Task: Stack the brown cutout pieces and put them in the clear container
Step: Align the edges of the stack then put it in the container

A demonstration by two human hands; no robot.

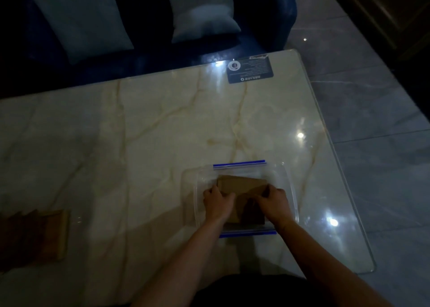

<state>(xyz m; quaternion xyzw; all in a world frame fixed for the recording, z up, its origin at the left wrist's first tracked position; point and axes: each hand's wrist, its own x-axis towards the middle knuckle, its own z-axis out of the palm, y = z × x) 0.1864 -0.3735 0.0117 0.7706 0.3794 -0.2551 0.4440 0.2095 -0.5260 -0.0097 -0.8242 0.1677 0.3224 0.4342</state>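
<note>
A clear container (282, 174) with blue strips on its far and near rims sits on the marble table, right of centre near the front. Inside it lies a stack of brown cutout pieces (242, 183). My left hand (218, 202) grips the stack's left side and my right hand (274, 202) grips its right side, both reaching down into the container. More brown cutout pieces (48, 234) lie fanned out at the table's left front edge, partly in shadow.
The glossy marble table (151, 132) carries a dark card (250, 70) at its far right corner. A dark blue sofa (267, 15) with two pale cushions stands behind the table. Grey tiled floor (372, 120) runs along the right side.
</note>
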